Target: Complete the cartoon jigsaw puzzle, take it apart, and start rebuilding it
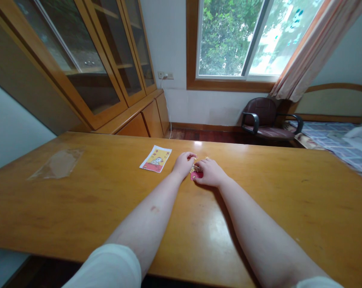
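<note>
Both my hands rest together on the wooden table, far from me. My left hand has its fingers curled, pinching at small yellow and red pieces that lie between the two hands. My right hand is also closed over those pieces, with a red bit showing under its thumb side. I cannot make out what the pieces are. A picture card in yellow and red with a white cartoon figure lies flat just left of my left hand, not touched.
A clear plastic sleeve lies at the table's left. Wooden glass-door cabinets stand at the back left. Beyond the table's far edge are a dark armchair, a window with a curtain, and a bed at right.
</note>
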The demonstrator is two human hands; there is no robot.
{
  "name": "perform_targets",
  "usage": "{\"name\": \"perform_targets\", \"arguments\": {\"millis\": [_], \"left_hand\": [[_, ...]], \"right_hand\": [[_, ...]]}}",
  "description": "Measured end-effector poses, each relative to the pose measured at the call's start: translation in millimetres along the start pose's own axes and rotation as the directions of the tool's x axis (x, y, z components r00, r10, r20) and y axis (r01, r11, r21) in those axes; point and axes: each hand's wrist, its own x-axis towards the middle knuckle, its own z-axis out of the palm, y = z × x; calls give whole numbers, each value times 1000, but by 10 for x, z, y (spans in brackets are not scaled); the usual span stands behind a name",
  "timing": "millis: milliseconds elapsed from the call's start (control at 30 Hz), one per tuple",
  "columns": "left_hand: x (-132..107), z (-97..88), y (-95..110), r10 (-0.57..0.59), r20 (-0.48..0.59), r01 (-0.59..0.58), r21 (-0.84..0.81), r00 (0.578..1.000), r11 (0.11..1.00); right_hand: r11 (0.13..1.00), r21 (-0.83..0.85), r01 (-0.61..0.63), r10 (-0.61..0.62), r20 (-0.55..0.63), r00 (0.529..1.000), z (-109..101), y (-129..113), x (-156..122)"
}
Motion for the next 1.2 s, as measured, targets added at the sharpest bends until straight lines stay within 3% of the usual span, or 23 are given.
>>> {"name": "perform_targets", "arguments": {"millis": [333,467,667,1200], "left_hand": [[6,19,-18,1,20,-1,15,1000,1000],[6,19,-17,-18,27,18,-2,999,1000],[1,0,24,-2,20,2,-5,1000,1000],[4,16,-9,-11,43,12,-15,999,1000]], "right_hand": [[1000,-20,-21,20,-48,999,54,26,11],[997,-23,-68,68,-12,998,37,43,16],[1000,23,10,-10,9,1000,3,16,3],[994,-59,-96,96,-9,995,-26,14,19]]}}
